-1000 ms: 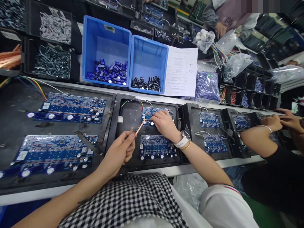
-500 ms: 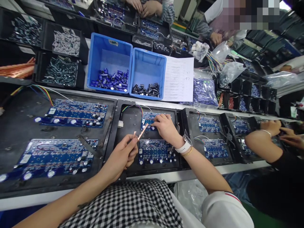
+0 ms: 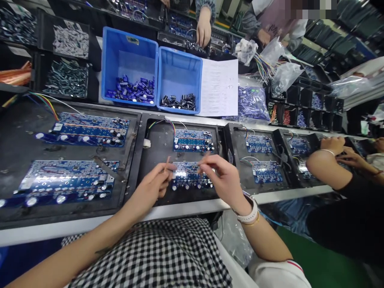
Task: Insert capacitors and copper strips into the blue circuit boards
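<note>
Left hand: fingers curled in, thumb and forefinger closed on a thin copper-coloured strip, which points up from the grip. Hand is over the left part of the middle tray, just beside the left end of the lower circuit board.

Right hand: thumb and forefinger bent toward each other above the right end of the same board, other fingers folded. Fingertips blurred; cannot tell whether they are fully closed or hold anything. White-strapped watch on the wrist.

The upper circuit board lies flat in the middle tray, beyond the lower one. Coloured wires run along the tray's far left area to its left end. Tray to the left bears two larger-looking blue boards; tray to the right also bears two.

Beyond the trays: large blue bin with blue cylinders; beside it, small blue bin with black cylinders. Next, a printed sheet, then a clear bag of blue parts.

Far left: black boxes of small white parts and dark parts.

Across the bench, another person's hand reaches into a small black box.
</note>
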`<state>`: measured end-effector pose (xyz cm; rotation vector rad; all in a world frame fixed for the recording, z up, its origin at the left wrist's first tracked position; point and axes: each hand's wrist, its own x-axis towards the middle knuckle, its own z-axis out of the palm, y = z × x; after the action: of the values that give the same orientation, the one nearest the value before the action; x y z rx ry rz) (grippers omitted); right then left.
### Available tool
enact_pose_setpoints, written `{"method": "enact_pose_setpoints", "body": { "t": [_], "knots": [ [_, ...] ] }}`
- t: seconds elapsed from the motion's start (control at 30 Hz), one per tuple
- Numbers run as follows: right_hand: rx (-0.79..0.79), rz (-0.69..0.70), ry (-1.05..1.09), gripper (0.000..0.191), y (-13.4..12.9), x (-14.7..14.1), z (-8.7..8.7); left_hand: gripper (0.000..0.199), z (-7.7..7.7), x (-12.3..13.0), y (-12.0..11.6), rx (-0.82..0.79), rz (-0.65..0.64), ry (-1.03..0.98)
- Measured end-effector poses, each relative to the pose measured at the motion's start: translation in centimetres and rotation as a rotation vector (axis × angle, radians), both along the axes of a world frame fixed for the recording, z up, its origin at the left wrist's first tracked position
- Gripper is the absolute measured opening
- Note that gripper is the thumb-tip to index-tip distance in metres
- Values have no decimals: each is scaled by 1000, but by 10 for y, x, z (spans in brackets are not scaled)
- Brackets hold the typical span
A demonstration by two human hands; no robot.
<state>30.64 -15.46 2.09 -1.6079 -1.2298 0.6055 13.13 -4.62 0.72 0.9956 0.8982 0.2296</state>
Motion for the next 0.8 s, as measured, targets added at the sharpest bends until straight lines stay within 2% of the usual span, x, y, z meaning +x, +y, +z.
{"method": "enact_pose_setpoints", "body": {
  "t": [0.1, 0.2, 0.4, 0.53, 0.67, 0.73, 0.8],
  "knots": [
    [-129, 178, -542, 24, -10, 13, -19, 45, -3, -4, 6, 92, -7, -11],
    [-162, 251, -779, 30, -7, 14, -39, 52, -7, -5, 7, 169, -73, 57],
    [-126, 272, -843, 26, 7, 12, -57, 22, -20, -6, 7, 169, -93, 140],
    [-120, 271, -796, 27, 6, 16, -63, 28, -24, -6, 9, 118, -106, 74],
    [-143, 281, -790, 26, 5, 17, -64, 32, -19, -7, 9, 188, -86, 78],
    [-178, 296, -801, 26, 4, 15, -59, 31, -15, -8, 8, 130, -63, 76],
    [-194, 282, -737, 27, 2, 9, -50, 31, -10, -10, 6, -13, -44, 37]
  ]
}}
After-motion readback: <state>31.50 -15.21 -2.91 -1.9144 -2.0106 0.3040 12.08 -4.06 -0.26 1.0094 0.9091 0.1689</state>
